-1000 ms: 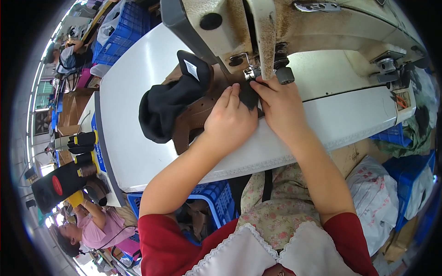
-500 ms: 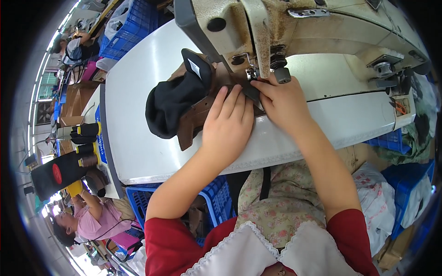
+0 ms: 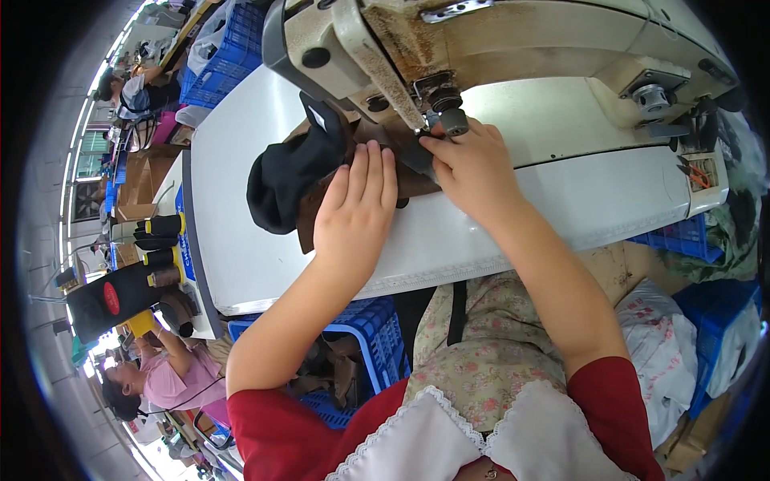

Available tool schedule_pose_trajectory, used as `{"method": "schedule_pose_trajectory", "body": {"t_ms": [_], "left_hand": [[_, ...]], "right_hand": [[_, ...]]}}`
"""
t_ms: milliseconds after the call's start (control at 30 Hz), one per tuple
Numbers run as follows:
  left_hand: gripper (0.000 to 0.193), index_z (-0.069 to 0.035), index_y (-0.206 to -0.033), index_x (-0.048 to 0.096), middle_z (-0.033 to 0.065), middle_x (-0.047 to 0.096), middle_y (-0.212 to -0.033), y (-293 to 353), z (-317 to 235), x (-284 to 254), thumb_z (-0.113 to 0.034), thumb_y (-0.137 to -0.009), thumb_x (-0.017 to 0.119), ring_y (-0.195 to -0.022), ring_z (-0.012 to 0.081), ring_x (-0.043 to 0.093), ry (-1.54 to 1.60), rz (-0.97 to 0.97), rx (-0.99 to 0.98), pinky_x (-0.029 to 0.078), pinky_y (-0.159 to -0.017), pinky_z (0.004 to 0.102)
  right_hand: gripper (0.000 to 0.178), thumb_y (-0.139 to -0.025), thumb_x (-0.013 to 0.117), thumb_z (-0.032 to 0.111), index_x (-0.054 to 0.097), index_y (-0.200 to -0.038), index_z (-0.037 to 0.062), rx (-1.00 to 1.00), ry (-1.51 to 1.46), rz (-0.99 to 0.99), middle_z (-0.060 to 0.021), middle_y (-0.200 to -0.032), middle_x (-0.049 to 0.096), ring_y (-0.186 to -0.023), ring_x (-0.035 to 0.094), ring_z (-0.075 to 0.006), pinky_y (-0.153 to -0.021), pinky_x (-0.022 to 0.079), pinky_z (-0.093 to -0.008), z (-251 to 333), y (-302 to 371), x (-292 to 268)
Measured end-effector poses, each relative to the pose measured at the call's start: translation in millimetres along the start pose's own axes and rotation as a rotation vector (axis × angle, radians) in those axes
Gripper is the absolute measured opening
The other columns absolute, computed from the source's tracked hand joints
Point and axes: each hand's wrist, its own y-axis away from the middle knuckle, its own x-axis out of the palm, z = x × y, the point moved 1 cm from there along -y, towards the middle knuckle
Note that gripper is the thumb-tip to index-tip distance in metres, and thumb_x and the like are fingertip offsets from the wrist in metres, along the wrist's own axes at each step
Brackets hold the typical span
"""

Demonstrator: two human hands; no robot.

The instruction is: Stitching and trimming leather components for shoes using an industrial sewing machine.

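Left hand (image 3: 354,210) lies flat, fingers (image 3: 362,170) stretched and together, pressing the brown leather piece (image 3: 321,210) onto the white tabletop (image 3: 241,240), just in front of the sewing machine (image 3: 481,40). Right hand (image 3: 475,170) sits beside it, fingers curled, tips pinching the dark edge of the piece right under the machine's needle area. Black fabric part (image 3: 285,180) bunches left of the machine head, touching the leather. Blue crate (image 3: 369,337) below the tabletop edge. Another person in pink (image 3: 172,377) far lower left.
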Motion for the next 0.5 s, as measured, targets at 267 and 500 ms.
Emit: {"method": "schedule_pose_trajectory", "body": {"t_ms": [267, 500], "left_hand": [[0.040, -0.003, -0.116, 0.064, 0.0095, 0.060, -0.135, -13.7, 51.0, -37.7, -0.023, -0.081, 0.058, -0.138, 0.0258, 0.046, -0.106, 0.024, 0.278, 0.028, -0.118, 0.0395], [0.042, 0.000, -0.120, 0.059, 0.0185, 0.059, -0.135, -18.9, 32.0, -14.6, -0.021, -0.084, 0.056, -0.140, 0.0303, 0.044, -0.037, 0.111, 0.250, 0.023, -0.122, 0.0411]], "right_hand": [[0.020, -0.078, 0.071, 0.012, 0.076, -0.097, 0.0098, -0.002, 0.020, 0.004, -0.0017, -0.098, 0.067, -0.097, 0.060, -0.0211, -0.083, 0.047, -0.0376, -3.3, -0.3, -3.5], [0.021, -0.078, 0.070, 0.012, 0.077, -0.097, 0.0096, 0.021, 0.011, 0.050, -0.0022, -0.101, 0.067, -0.099, 0.060, -0.0211, -0.085, 0.046, -0.0381, -1.5, 0.5, -2.7]]}}
